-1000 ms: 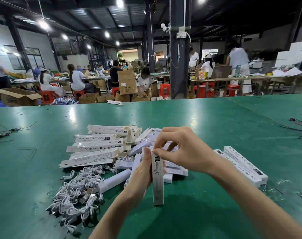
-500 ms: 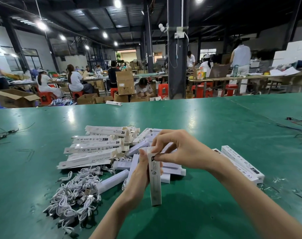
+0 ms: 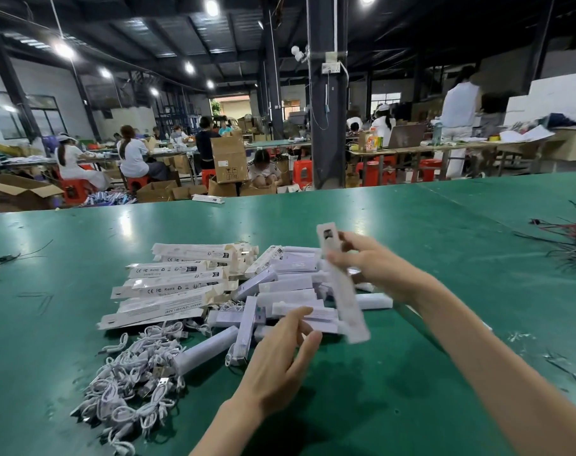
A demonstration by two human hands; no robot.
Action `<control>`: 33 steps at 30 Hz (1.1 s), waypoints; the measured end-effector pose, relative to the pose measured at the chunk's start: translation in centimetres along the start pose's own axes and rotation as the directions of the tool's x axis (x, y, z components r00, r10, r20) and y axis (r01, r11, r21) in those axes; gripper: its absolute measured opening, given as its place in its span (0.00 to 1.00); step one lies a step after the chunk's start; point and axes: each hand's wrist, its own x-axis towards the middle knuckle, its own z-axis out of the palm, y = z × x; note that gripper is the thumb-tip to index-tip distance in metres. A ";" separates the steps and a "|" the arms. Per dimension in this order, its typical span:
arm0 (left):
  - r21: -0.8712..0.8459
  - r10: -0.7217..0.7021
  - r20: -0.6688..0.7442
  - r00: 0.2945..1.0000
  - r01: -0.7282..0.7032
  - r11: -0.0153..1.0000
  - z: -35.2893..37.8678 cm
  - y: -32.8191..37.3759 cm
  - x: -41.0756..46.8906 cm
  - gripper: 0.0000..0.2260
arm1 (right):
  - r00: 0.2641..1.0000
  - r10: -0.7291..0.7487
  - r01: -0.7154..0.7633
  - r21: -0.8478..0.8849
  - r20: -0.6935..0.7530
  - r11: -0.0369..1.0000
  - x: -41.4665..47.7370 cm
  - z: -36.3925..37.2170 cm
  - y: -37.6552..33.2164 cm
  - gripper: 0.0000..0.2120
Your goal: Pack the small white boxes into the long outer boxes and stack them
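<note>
Now raises box (image 3: 347, 304), gripped in right hand (image 3: 375, 261); lets go with left hand (image 3: 280, 357), open just below. Probably ready for stacking.

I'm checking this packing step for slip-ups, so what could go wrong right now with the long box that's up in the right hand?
1. The right hand grips the long box near its upper end only, tilted and motion-blurred, while the left hand is open and off it; it might slip.
2. Its lower end hangs close over the loose small white boxes and could knock them about.
</note>
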 end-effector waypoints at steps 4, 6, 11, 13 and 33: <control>0.148 -0.008 -0.057 0.998 0.016 0.989 0.1 -0.1 0.1 0.23 | 0.972 0.024 -0.187 -0.705 -0.235 0.684 0.5 -5.4 1.5 0.13; 0.189 -0.020 -0.098 0.995 0.038 0.981 0.3 -0.4 0.1 0.20 | 0.905 0.172 -0.425 -0.801 -0.389 0.422 0.3 -7.7 3.7 0.13; 0.322 0.009 -0.217 0.976 0.063 0.945 0.4 -1.0 0.2 0.15 | 0.767 0.345 -0.634 -0.720 -0.541 0.281 -0.1 -9.1 8.5 0.03; 0.367 0.036 -0.258 0.965 0.064 0.928 0.4 -1.2 0.2 0.13 | 0.739 0.361 -0.669 -0.682 -0.569 0.296 0.2 -9.1 9.4 0.12; 0.633 -0.562 -0.121 0.818 0.499 0.591 -14.4 -12.7 5.9 0.18 | 0.721 -0.150 -0.526 -0.676 -0.676 0.516 2.3 -5.6 10.7 0.22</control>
